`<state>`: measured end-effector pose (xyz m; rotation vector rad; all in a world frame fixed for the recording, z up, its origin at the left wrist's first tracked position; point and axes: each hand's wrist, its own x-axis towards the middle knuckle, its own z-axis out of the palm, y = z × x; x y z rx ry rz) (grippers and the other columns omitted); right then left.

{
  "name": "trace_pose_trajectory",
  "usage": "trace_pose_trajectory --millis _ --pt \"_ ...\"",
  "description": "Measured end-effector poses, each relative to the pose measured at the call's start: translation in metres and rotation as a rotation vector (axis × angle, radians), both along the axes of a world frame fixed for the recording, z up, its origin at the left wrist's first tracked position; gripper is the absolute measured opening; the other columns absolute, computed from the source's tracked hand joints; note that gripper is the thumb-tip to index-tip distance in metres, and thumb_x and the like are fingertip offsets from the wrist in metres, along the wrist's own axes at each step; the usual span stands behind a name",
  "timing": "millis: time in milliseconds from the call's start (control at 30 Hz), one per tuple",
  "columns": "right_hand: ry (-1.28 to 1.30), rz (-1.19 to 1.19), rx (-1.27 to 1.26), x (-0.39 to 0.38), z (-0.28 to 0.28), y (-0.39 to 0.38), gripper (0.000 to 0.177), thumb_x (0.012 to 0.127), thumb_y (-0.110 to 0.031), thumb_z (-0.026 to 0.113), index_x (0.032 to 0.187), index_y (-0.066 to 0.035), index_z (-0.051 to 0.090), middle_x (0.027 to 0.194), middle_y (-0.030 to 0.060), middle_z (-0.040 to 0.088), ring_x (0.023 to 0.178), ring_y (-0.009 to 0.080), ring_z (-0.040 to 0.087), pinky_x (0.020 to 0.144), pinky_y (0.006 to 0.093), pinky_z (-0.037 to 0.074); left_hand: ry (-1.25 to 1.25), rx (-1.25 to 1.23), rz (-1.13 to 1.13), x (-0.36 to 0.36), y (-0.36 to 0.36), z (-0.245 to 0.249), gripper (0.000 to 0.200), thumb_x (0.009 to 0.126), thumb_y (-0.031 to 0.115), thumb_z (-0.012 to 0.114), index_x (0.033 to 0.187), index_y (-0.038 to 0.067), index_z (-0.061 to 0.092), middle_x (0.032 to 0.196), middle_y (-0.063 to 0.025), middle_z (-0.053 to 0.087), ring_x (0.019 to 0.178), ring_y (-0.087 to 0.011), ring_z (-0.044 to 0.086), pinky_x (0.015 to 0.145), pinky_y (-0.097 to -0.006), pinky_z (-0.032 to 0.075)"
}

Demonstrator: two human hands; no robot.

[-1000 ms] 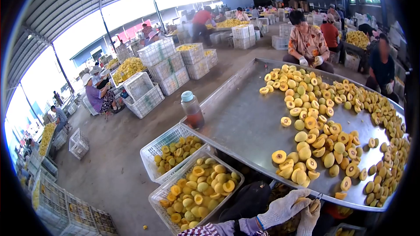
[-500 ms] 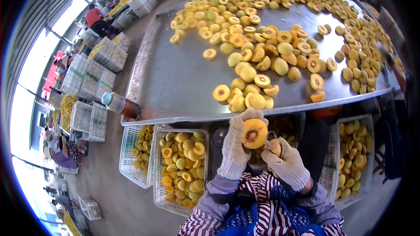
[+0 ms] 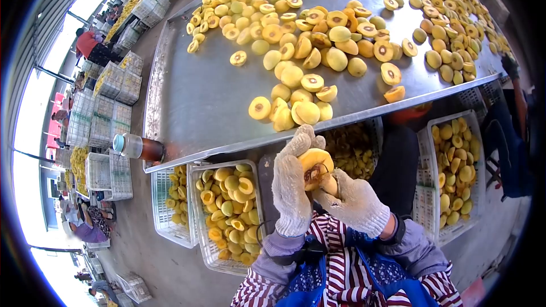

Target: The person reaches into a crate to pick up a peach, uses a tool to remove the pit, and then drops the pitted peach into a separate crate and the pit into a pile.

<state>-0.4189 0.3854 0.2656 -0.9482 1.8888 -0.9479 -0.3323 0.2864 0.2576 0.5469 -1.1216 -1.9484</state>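
Observation:
My left hand (image 3: pixel 291 190), in a whitish knit glove, grips a yellow peach half (image 3: pixel 311 162) with its cut face turned toward me. The centre of that face is brown and rough. In my right hand (image 3: pixel 358 203), also gloved, is a small pitting tool (image 3: pixel 328 184) with a pale rounded handle. Its thin metal loop is pressed to the brown centre of the peach half. Both hands are just in front of the metal table (image 3: pixel 199 102), over my lap. Peach halves (image 3: pixel 307 112) lie on the table near its front edge.
Crates of peach halves stand at my left (image 3: pixel 259 216) and right (image 3: pixel 418 204). Another crate (image 3: pixel 376 136) with darker pieces sits under the table edge. A bottle of dark liquid (image 3: pixel 136 146) is at the table's left corner. People and stacked crates (image 3: pixel 102 116) are farther left.
The tool has come onto the peach half's brown centre, and the peach half has tilted. My view has shifted, so table and crates sit differently in the picture.

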Motion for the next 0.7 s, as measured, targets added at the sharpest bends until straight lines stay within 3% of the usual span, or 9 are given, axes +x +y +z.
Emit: trace_pose_trajectory --millis 133,267,367,467,600,700 --pt "-0.184 0.012 -0.126 -0.002 -0.002 0.000 0.040 0.093 -0.040 0.060 0.110 -0.004 0.056 0.089 0.0212 0.069 0.082 0.0415 0.068 0.070 0.0450 0.054 -0.124 -0.346 0.065 -0.002 0.002 -0.004 0.047 0.106 0.032 0.045 0.135 -0.004 0.051 0.142 -0.0215 0.049 0.126 -0.0296 0.054 0.106 -0.0394 0.044" --pt "-0.470 0.033 -0.095 -0.008 0.004 0.003 0.037 0.093 -0.033 0.062 0.115 -0.003 0.057 0.093 0.0191 0.070 0.087 0.0363 0.070 0.077 0.0417 0.054 -0.299 -0.649 0.111 -0.002 0.000 0.005 0.044 0.106 0.030 0.042 0.132 -0.004 0.055 0.139 -0.0238 0.052 0.125 -0.0305 0.054 0.106 -0.0372 0.043" --pt "-0.483 0.016 -0.024 -0.010 0.004 0.000 0.039 0.092 -0.033 0.064 0.117 -0.003 0.058 0.097 0.0182 0.071 0.090 0.0344 0.070 0.079 0.0405 0.054 -0.369 -0.520 -0.011 0.000 -0.003 0.021 0.049 0.106 0.034 0.043 0.135 -0.004 0.052 0.137 -0.0221 0.054 0.125 -0.0292 0.054 0.105 -0.0365 0.044" --pt "-0.428 -0.016 -0.053 -0.005 0.005 0.001 0.042 0.091 -0.035 0.065 0.119 -0.004 0.058 0.099 0.0183 0.071 0.093 0.0338 0.070 0.081 0.0399 0.054 -0.228 -0.108 -0.135 -0.003 -0.008 0.027 0.054 0.106 0.039 0.045 0.138 -0.004 0.049 0.135 -0.0199 0.055 0.124 -0.0275 0.055 0.104 -0.0361 0.044" --pt "-0.308 -0.027 -0.032 -0.004 0.007 0.004 0.047 0.090 -0.036 0.065 0.124 -0.005 0.055 0.100 0.0206 0.070 0.093 0.0388 0.069 0.079 0.0418 0.055 -0.096 -0.015 -0.145 -0.003 -0.005 0.021 0.059 0.105 0.042 0.046 0.140 -0.005 0.045 0.135 -0.0189 0.055 0.124 -0.0260 0.054 0.105 -0.0372 0.044" --pt "-0.284 -0.053 -0.025 -0.006 0.008 0.003 0.048 0.089 -0.036 0.066 0.124 -0.006 0.055 0.101 0.0212 0.070 0.092 0.0406 0.068 0.077 0.0427 0.055 -0.128 -0.209 -0.144 0.000 -0.007 0.012 0.059 0.105 0.042 0.046 0.140 -0.005 0.045 0.136 -0.0188 0.054 0.125 -0.0270 0.054 0.106 -0.0385 0.043"
